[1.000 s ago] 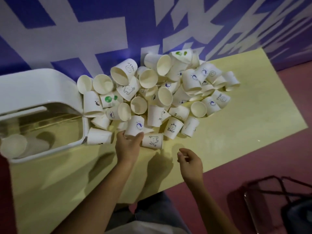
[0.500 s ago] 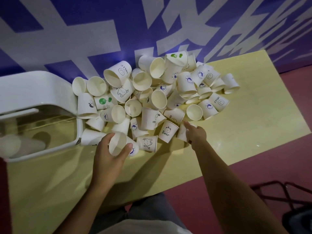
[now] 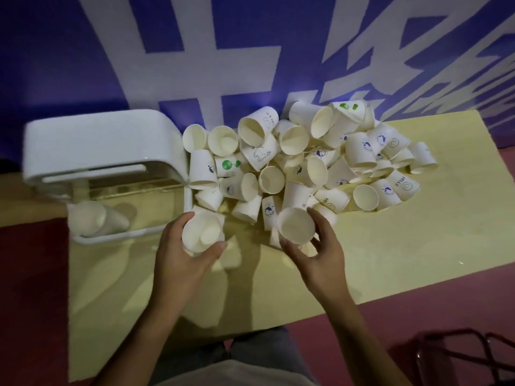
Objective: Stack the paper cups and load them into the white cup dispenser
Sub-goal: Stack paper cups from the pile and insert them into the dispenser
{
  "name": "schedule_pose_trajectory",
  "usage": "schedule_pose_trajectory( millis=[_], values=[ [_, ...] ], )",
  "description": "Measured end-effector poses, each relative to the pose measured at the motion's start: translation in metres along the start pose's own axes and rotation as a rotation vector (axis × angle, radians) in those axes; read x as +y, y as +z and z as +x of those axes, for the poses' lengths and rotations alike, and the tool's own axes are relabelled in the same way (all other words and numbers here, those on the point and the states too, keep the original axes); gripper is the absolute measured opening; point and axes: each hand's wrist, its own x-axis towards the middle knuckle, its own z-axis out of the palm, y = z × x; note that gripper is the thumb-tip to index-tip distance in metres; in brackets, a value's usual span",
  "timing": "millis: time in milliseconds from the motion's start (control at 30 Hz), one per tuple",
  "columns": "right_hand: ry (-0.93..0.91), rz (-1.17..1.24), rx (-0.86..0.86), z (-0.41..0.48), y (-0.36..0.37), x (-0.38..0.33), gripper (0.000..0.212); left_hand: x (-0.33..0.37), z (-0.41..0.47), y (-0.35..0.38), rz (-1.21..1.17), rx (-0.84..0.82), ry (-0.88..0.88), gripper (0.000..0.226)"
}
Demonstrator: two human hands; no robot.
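Head view: tapered paper cups (image 3: 315, 171)

Person in pale beige top (image 3: 223, 378) and grey trousers (image 3: 259, 348) at the near edge; left forearm (image 3: 156, 316) and right forearm (image 3: 362, 327) bare.

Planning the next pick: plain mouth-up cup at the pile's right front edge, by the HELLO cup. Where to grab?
Likely the outer wall just under the rim of the plain cup, coming from the front: its mouth faces up, bare table lies before it, and other cups crowd its back and sides. The right hand is nearest but holds a second cup.
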Motion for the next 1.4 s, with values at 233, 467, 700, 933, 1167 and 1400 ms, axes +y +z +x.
schedule_pose_trajectory(
  millis=[233,467,700,933,1167,1400],
  values=[
    [-0.095,-0.024,-0.131,-0.028,0.102,-0.046,0.075,-0.041,0.017,-0.096,0.031,0.162,0.034,0.075],
    [-0.119,-0.017,-0.238,-0.049,0.184,-0.075,0.078,-0.083,0.049,-0.172,-0.004,0.339,0.075,0.074],
    [-0.107,0.014,-0.255,-0.063,0.220,-0.093,0.073,-0.111,0.080,-0.191,0.083,0.296,0.127,0.072],
    [-0.152,0.002,-0.262,-0.063,0.238,-0.106,0.063,-0.144,0.105,-0.183,0.174,0.144,0.025,0.080],
    [-0.384,-0.097,-0.289,-0.054,0.295,-0.126,0.072,-0.143,0.107,-0.189,0.025,0.026,-0.014,0.097],
    [-0.452,-0.209,-0.396,-0.042,0.354,-0.117,0.078,-0.155,0.099,-0.210,-0.201,-0.006,-0.112,0.084]
  ],
)
